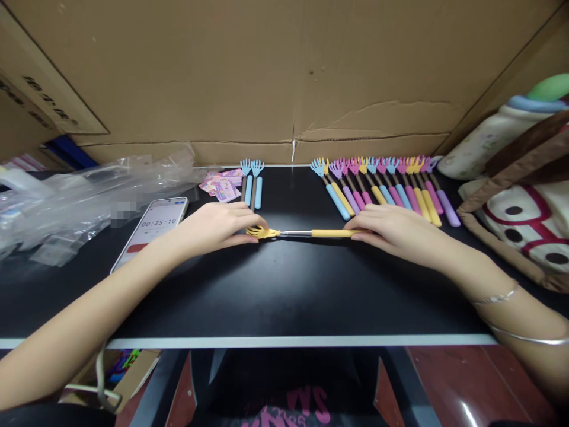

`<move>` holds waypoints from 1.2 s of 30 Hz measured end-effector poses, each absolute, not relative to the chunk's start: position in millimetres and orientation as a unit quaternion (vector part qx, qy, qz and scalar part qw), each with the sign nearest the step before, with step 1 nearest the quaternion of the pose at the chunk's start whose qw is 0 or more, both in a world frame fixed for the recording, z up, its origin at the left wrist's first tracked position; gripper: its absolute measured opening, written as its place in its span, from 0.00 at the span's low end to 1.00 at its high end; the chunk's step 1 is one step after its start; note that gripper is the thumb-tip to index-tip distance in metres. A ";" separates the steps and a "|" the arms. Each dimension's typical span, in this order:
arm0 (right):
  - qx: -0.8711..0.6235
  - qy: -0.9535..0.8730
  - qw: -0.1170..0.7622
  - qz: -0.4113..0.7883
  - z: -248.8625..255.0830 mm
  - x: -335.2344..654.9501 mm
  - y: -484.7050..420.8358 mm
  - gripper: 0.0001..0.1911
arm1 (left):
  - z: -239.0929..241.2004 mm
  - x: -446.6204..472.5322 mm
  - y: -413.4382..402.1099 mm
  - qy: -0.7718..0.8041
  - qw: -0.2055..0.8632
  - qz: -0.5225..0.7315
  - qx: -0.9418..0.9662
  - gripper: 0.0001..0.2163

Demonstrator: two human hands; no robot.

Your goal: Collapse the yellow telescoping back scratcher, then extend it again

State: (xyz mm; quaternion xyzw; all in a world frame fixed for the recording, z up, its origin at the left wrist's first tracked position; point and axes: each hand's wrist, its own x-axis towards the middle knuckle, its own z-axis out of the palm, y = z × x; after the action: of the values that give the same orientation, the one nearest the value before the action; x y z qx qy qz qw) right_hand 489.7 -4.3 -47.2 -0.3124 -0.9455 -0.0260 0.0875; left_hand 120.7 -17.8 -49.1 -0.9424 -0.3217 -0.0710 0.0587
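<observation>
A yellow scratcher (pixel 306 233) is held flat on the black desk (pixel 284 296), in the middle. Its claw end is pinched by the left hand (pixel 217 228), and its soft yellow handle is pinched by the right hand (pixel 391 231). A thin shiny metal rod is seen between the two ends. Behind the right hand, a row of scratchers (pixel 386 190) in blue, yellow, pink and purple is laid side by side. Two blue scratchers (pixel 252 184) are laid behind the left hand, beside small pink cards (pixel 222 185). A phone (pixel 151 228) is lying left of the left hand, near crinkly clear bags (pixel 89 190). A cardboard wall (pixel 267 77) is stood at the back.
</observation>
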 end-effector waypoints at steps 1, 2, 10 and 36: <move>-0.313 -0.945 0.087 -0.026 -46.7 489.4 -4.7 0.16 | -48.7 121.0 -17.9 -0.325 0.053 -0.069 -0.942 0.19; -0.313 -0.945 0.086 -0.026 -46.3 489.0 -5.1 0.16 | -48.3 121.3 -18.0 -0.328 0.048 -0.069 -0.941 0.19; -0.314 -0.945 0.086 -0.017 -45.9 488.3 -5.7 0.18 | -48.0 121.6 -18.7 -0.348 0.036 -0.055 -0.935 0.19; -0.332 -0.937 0.112 -0.003 -34.5 488.6 -9.0 0.20 | -31.5 123.3 -27.9 -0.354 -0.005 -0.080 -0.932 0.19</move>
State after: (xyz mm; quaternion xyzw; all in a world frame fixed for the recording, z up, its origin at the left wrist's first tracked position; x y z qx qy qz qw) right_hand 488.6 -9.0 -34.5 -0.3321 -0.9366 -0.0034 0.1120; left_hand 123.3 -27.9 -31.5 -0.9318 -0.3538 -0.0805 -0.0046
